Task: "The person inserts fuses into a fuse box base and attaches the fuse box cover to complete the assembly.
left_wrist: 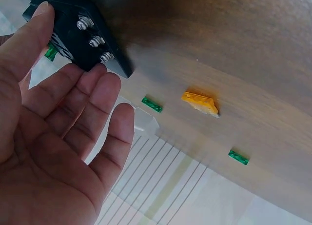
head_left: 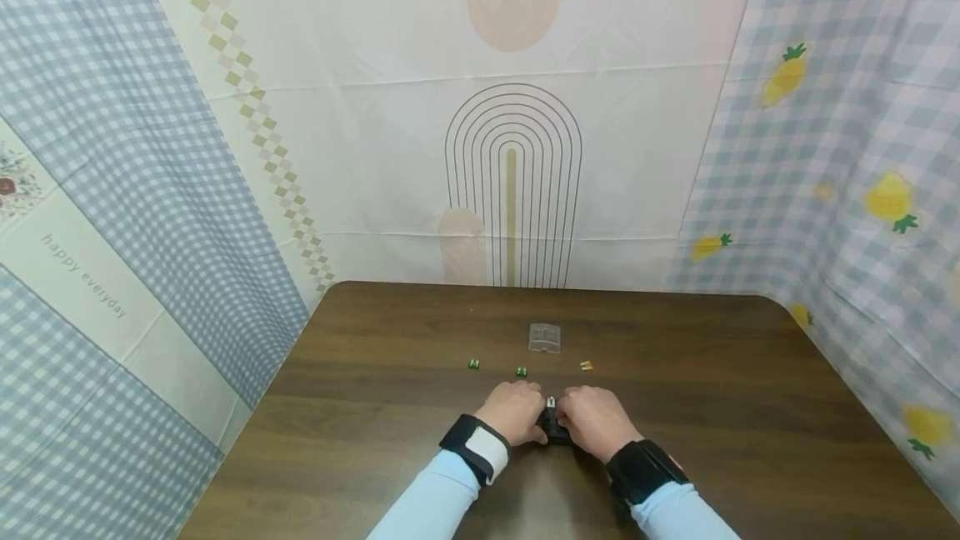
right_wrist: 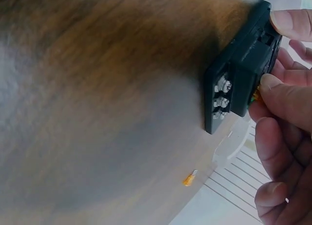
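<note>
Left grip, black block at fingertips

Desk: cover nearest far edge, approx. midway btw far corners. In front of it, loose row: L pc., closest to far-L corner; mid pc.; R pc., out past cover's R side. Block nearer the person than the row, btw L hand (touching it) & R hand; screws at its far-edge end. 4th pc. btw R thumb & finger, at block's side; inserted or not, can't tell. Wall cloth behind far edge.
</note>
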The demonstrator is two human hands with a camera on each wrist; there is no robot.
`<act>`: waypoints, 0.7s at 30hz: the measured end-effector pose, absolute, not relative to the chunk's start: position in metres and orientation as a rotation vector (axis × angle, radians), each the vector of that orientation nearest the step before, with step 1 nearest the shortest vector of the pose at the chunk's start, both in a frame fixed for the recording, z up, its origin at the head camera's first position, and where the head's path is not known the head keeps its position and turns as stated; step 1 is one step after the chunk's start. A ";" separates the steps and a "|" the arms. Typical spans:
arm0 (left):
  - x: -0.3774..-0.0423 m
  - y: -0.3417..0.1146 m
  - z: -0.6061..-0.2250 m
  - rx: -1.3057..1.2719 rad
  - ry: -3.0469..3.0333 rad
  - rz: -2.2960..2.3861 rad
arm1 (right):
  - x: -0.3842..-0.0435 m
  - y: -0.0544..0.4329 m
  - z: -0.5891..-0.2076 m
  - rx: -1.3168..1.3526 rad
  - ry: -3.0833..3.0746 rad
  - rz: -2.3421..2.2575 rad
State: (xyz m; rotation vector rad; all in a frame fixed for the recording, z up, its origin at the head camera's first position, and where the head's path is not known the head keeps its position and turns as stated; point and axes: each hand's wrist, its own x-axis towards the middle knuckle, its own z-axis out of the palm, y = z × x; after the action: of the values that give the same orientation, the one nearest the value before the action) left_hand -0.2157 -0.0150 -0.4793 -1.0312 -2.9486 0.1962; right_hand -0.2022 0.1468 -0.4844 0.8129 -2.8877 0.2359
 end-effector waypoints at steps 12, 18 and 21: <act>-0.216 -0.015 -0.474 -1.041 -2.942 0.184 | -0.204 0.146 -0.479 0.780 -2.911 0.269; -0.216 -0.016 -0.476 -1.050 -2.937 0.191 | -0.202 0.146 -0.480 0.783 -2.904 0.281; -0.216 -0.016 -0.477 -1.049 -2.935 0.194 | -0.202 0.145 -0.480 0.773 -2.908 0.279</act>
State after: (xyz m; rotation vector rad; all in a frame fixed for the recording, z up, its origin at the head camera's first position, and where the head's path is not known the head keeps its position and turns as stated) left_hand -0.2159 -0.0161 -0.4774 -1.0489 -2.9347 0.1935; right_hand -0.2019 0.1455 -0.4799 0.7733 -2.9081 0.2795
